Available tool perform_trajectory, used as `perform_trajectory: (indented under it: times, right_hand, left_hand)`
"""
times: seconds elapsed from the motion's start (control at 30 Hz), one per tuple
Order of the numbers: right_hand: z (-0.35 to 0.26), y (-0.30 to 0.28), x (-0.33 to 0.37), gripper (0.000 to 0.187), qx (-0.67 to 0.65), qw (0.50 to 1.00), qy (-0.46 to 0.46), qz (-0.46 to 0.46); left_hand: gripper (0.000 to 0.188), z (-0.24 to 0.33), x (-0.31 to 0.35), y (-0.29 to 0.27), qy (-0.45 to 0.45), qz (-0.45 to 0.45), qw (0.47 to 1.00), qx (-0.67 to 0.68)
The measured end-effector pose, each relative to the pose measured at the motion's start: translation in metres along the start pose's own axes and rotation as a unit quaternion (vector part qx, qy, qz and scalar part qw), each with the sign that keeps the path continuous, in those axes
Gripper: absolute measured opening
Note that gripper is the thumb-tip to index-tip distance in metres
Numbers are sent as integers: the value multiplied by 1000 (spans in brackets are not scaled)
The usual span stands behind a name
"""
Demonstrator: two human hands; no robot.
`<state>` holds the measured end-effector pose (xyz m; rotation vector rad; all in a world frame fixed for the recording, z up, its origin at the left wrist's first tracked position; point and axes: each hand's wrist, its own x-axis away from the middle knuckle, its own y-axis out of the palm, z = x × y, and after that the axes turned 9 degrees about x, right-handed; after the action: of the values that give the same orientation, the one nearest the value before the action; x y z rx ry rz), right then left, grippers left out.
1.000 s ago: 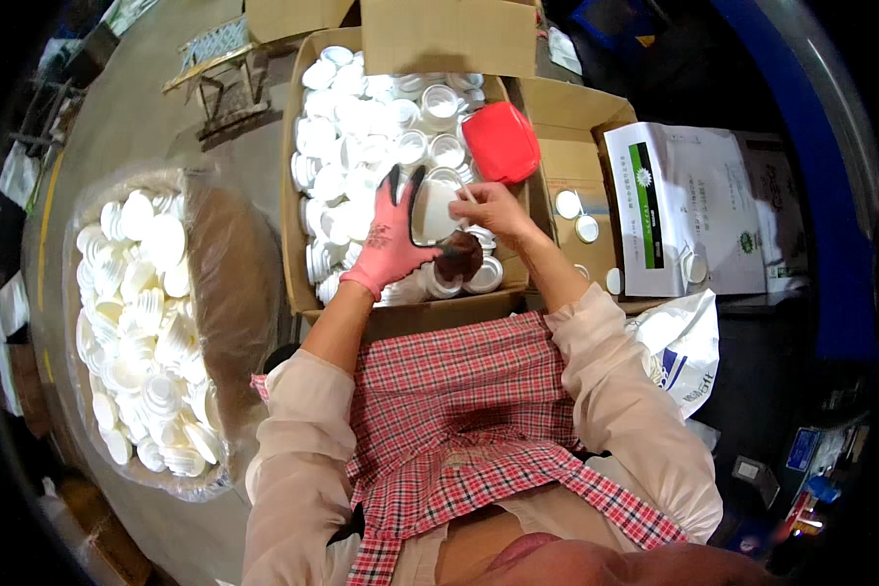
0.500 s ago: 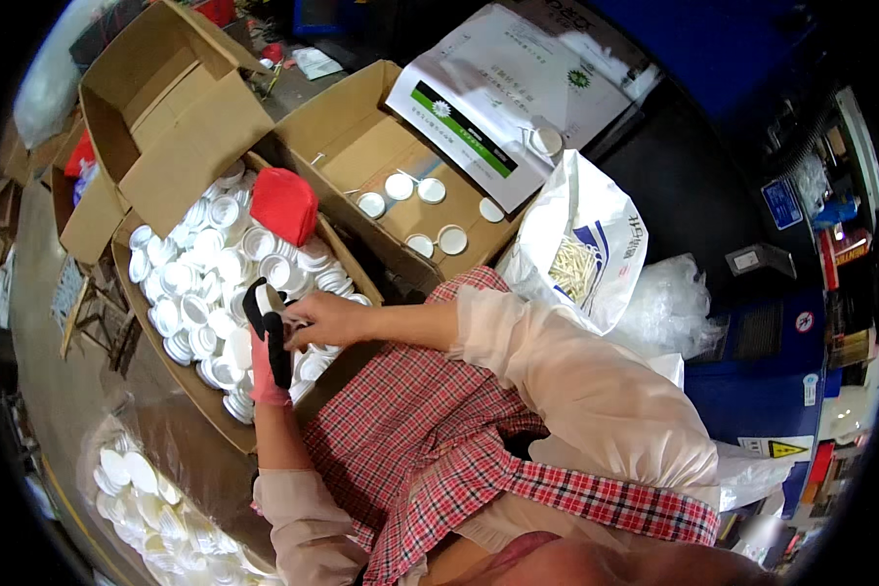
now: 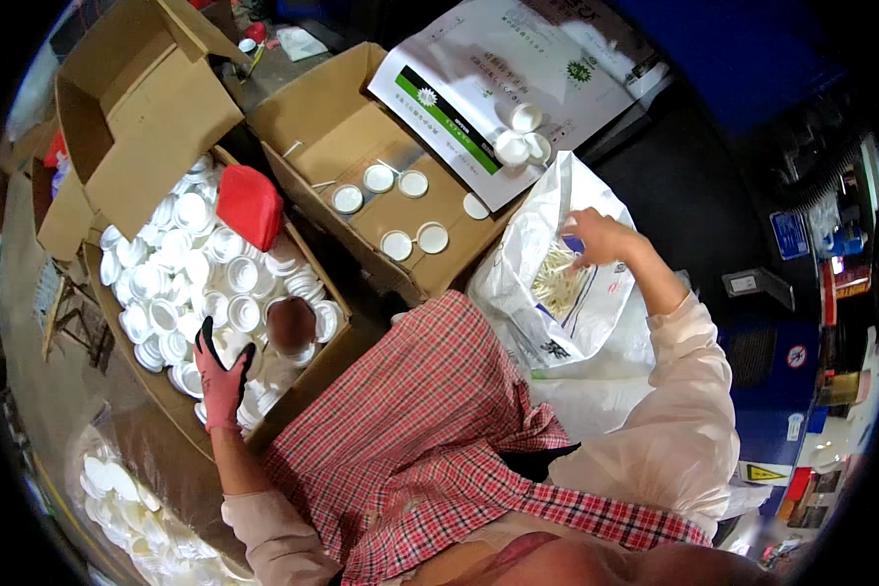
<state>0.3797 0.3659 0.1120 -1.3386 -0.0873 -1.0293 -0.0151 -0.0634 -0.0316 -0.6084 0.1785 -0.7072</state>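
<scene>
My left hand point(image 3: 225, 379), in a pink glove with black fingertips, is at the near side of a cardboard box point(image 3: 156, 396) heaped with white round plastic lids point(image 3: 193, 212). A white lid point(image 3: 232, 349) shows between its thumb and forefinger. My bare right hand point(image 3: 601, 241) reaches into the mouth of a white woven bag point(image 3: 601, 317). Its fingers are apart and close to the small white sticks point(image 3: 555, 283) inside; whether they touch any, I cannot tell.
A red cloth-like piece point(image 3: 250, 207) lies on the lids. The second carton point(image 3: 313, 146) holds several lids. On the printed white sheet point(image 3: 479, 73) rest 3 white pieces point(image 3: 511, 149). A clear bag of white discs point(image 3: 132, 508) is at lower left.
My hands, together at a lid before, have separated. The right has moved across to the bag of sticks; the left has dropped lower over the lids. More white pieces show on the sheet.
</scene>
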Motion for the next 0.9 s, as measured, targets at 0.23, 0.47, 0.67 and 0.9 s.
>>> perform_trajectory:
  times: [0.23, 0.47, 0.67, 0.9]
  right_hand:
    - [65, 58, -239, 69, -63, 974, 140, 168]
    - [78, 87, -323, 54, 35, 962, 243, 119]
    - [31, 100, -369, 21, -94, 979, -103, 151]
    - [-107, 165, -382, 28, -146, 966, -200, -70]
  left_hand:
    - [52, -14, -12, 28, -49, -100, 993, -41]
    - [48, -7, -20, 41, -24, -129, 983, -128]
    - [59, 1, -26, 57, 33, -134, 984, -112]
    - [60, 12, -30, 67, 34, -208, 964, -159]
